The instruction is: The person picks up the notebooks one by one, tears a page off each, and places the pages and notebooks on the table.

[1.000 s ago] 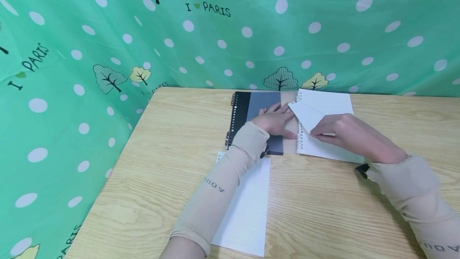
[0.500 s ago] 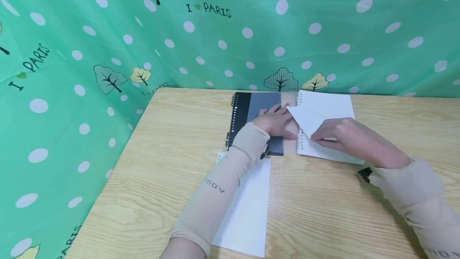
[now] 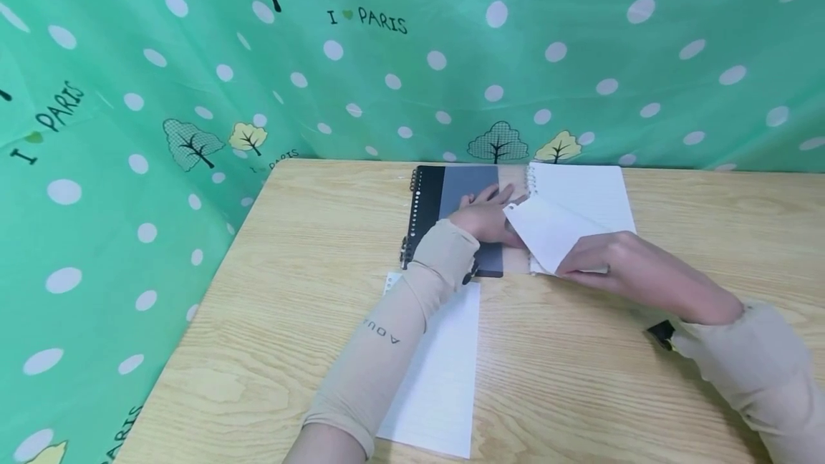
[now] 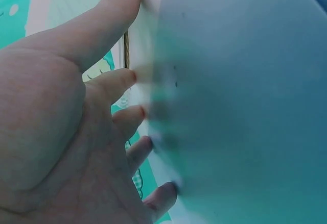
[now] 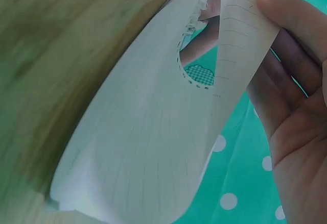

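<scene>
A ring-bound notebook lies spread out at the far side of the table, its dark cover [image 3: 470, 181] on the left and its white lined pages [image 3: 586, 181] on the right. My left hand [image 3: 480, 222] rests on the cover with fingers spread; the left wrist view has its fingertips [image 4: 162, 196] on the smooth sheet. Between thumb and fingers, my right hand [image 3: 621, 267] pinches the lower corner of a lined sheet [image 3: 548, 231]. That sheet is bent up over the pages, its punched edge off the lower rings. In the right wrist view it curves away from the thumb [image 5: 294, 9].
A loose lined sheet [image 3: 445, 378] with punched holes lies on the wooden table [image 3: 290, 292], partly under my left forearm. Behind the table hangs a green dotted curtain [image 3: 451, 106]. Metal rings [image 3: 404, 253] stick out at the cover's left edge.
My right hand has moved toward the near edge of the notebook, drawing the sheet with it. More of the sheet's punched edge is off the rings. My left hand stays on the cover.
</scene>
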`<action>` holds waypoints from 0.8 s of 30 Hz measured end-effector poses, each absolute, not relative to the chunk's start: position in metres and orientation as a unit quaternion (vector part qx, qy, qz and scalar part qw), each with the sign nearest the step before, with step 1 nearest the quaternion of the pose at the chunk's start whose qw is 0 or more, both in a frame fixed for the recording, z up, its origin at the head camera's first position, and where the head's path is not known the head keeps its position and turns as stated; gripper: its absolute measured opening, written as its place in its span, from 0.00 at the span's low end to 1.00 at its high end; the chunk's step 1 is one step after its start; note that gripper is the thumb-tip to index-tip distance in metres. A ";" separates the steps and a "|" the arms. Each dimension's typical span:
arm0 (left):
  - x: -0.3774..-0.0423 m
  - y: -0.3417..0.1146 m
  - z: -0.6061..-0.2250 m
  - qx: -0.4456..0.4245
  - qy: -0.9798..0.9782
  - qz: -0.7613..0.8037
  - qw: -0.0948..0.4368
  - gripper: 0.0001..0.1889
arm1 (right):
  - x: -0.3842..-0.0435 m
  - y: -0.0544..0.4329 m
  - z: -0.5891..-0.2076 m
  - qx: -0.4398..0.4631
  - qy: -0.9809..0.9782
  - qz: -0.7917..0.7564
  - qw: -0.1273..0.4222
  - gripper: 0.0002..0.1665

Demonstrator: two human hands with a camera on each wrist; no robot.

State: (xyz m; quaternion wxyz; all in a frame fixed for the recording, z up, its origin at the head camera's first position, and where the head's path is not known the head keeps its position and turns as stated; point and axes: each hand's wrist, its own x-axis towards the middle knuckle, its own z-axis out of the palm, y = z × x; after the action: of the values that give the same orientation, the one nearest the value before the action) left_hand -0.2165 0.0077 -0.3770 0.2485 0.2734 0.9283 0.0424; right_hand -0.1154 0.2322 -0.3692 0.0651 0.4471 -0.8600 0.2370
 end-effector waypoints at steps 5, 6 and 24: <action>-0.216 0.008 -0.378 0.268 0.928 0.051 0.254 0.46 | -0.112 0.234 -0.369 0.436 -0.864 0.245 0.058 0.17; -0.216 0.009 -0.378 0.266 0.928 0.051 0.254 0.46 | -0.111 0.235 -0.369 0.434 -0.865 0.247 0.054 0.18; -0.214 0.006 -0.376 0.272 0.929 0.044 0.247 0.43 | -0.091 0.224 -0.371 0.511 -0.800 0.300 -0.094 0.08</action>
State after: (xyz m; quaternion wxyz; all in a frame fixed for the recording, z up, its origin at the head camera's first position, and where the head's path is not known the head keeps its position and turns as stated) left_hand -0.2142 0.0059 -0.3759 0.2469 0.2716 0.9291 0.0443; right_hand -0.0905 0.2241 -0.3711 -0.0938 0.5106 -0.8004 0.2997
